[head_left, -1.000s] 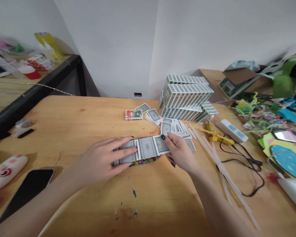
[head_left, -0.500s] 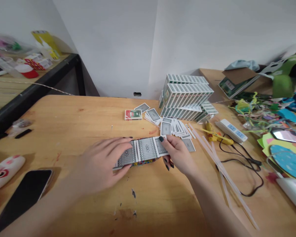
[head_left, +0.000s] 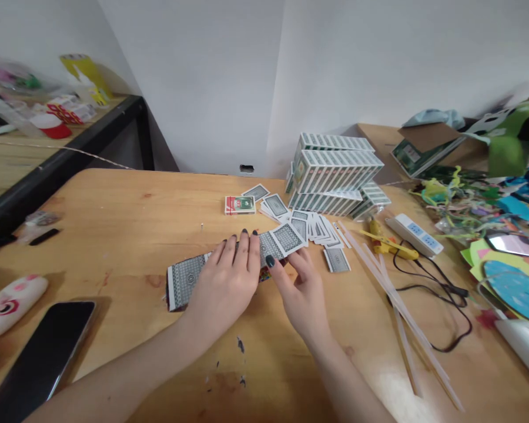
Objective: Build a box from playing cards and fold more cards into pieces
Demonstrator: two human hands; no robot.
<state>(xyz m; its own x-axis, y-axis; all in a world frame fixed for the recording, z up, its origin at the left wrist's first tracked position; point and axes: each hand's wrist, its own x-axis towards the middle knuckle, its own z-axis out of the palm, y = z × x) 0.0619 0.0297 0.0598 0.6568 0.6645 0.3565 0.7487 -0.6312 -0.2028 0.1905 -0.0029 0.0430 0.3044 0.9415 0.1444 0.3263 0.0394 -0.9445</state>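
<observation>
A long strip of overlapping playing cards (head_left: pixel 186 281), with grey patterned backs upward, lies slantwise in front of me. A colourful edge shows beneath it near the right. My left hand (head_left: pixel 229 273) rests flat across the middle of the strip, its fingers stretched out and covering several cards. At the right end, my right hand (head_left: pixel 302 288) grips the strip's near edge, thumb at the front and the other fingers partly hidden under the cards. The end card (head_left: pixel 288 237) reaches toward a spread of loose cards (head_left: pixel 324 229). A single card (head_left: pixel 337 259) lies apart to the right.
A red-and-green card box (head_left: pixel 240 205) lies behind the strip, left of stacked striped cartons (head_left: pixel 337 170). To the right are a yellow glue gun (head_left: pixel 392 244), clear glue sticks (head_left: pixel 405 311), a power strip (head_left: pixel 414 233) and a black cable. A phone (head_left: pixel 42 358) lies at the left.
My left hand has moved right from the strip's left end to lie flat on its middle. The strip's right end has swung up and away, and my right hand has shifted slightly left and lower.
</observation>
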